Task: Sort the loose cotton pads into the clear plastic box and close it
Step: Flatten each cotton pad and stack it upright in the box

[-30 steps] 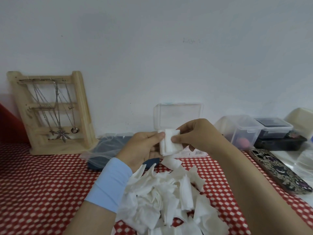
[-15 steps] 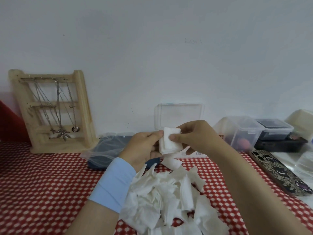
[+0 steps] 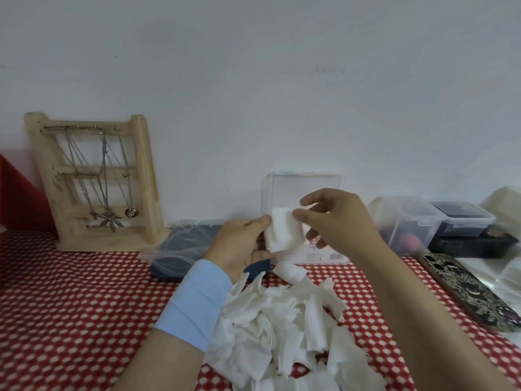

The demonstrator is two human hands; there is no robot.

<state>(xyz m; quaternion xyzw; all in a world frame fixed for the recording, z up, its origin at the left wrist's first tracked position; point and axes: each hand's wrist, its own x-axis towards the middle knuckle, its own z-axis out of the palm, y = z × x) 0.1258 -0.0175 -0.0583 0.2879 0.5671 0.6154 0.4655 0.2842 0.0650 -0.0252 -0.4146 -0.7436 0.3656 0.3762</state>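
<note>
Covering the counter point(image 3: 70, 306): red-and-white checked cloth, with everything set on it.
Pile of loose cotton pads point(image 3: 276, 328): big messy heap near the front edge, between the forearms. Most of the sorting looks not yet done.
Clear plastic box point(image 3: 303, 187): at the back by the wall, just behind the hands. Lid is up and it stands open. The inside is hidden, so the fill can't be judged.
Held stack point(image 3: 283, 232): a few pads squared together, lifted above the heap in front of the box.
Left hand point(image 3: 239, 244): grips the stack's left edge, thumb on the front.
Right hand point(image 3: 338, 218): thumb and forefinger pinch the stack's top right corner; other fingers loose.
Handling: pads are probably very light, soft and floppy, and they crease easily. Best pinched flat across the faces near an edge, lightly. The box is likely thin and light and may slide when the lid is pressed.
Writing: pale label on the box front, print too small to read. Faint scribble point(image 3: 329, 70) on the wall, illegible. No brand seen.
</note>
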